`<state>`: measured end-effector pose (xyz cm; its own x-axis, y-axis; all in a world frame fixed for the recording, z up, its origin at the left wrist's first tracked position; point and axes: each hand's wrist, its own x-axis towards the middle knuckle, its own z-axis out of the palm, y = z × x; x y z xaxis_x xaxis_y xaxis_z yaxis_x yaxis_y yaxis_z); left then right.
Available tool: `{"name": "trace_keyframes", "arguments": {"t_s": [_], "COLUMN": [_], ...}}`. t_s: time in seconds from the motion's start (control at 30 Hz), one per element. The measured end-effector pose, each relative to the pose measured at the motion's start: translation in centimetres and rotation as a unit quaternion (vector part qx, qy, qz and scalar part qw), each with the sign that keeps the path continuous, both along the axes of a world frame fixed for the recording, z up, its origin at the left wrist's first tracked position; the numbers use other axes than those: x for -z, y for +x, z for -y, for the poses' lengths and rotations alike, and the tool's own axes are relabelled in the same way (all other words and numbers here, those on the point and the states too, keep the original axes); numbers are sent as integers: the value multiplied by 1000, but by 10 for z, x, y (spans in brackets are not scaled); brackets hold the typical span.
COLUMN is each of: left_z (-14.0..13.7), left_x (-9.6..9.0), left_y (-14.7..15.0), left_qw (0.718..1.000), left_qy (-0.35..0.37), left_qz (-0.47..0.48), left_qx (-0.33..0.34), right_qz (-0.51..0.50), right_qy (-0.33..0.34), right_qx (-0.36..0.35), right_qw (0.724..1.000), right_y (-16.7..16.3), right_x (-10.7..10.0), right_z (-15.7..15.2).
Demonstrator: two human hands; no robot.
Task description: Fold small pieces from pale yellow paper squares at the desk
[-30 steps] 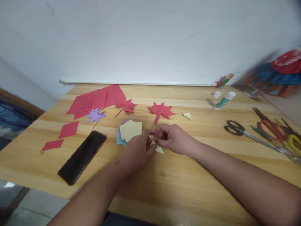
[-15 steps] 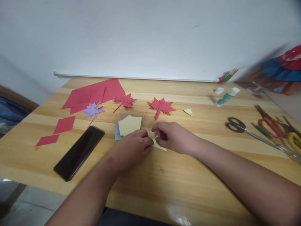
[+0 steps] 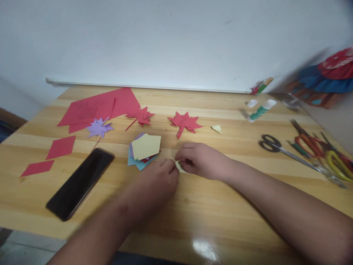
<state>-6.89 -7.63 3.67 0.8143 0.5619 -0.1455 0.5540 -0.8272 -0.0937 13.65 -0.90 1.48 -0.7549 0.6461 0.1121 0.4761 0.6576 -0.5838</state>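
Observation:
A small pale yellow piece of paper (image 3: 179, 167) is pinched between my two hands, mostly hidden by the fingers. My left hand (image 3: 162, 178) closes on its left side, fingers curled. From the right, my right hand (image 3: 197, 160) grips it with bent fingers. Just beyond my left hand lies a stack of yellow, purple and blue paper squares (image 3: 146, 146). A red paper leaf (image 3: 184, 123) lies beyond both hands, with a small folded yellow piece (image 3: 216, 129) to its right.
On the left are a phone (image 3: 79, 184), red paper diamonds (image 3: 61, 147), a purple paper leaf (image 3: 99, 127), another red leaf (image 3: 142, 116) and red sheets (image 3: 124, 103). On the right are a glue stick (image 3: 261, 111), its cap (image 3: 252, 103), black-handled scissors (image 3: 271, 143) and more scissors (image 3: 338, 165).
The yellow paper shows less between my hands, which have drawn slightly closer together. More of the paper stack is uncovered. The camera view has shifted a little.

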Motion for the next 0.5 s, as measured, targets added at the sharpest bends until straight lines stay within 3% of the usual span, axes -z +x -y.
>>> {"name": "trace_keyframes", "arguments": {"t_s": [0.5], "left_z": [8], "left_x": [3], "left_y": [6], "left_qw": [998], "left_qy": [-46], "left_qz": [4], "left_qx": [-45], "right_qz": [-38], "right_qy": [57], "right_qx": [-105], "right_qw": [992], "right_y": [13], "right_x": [2], "right_z": [-11]}}
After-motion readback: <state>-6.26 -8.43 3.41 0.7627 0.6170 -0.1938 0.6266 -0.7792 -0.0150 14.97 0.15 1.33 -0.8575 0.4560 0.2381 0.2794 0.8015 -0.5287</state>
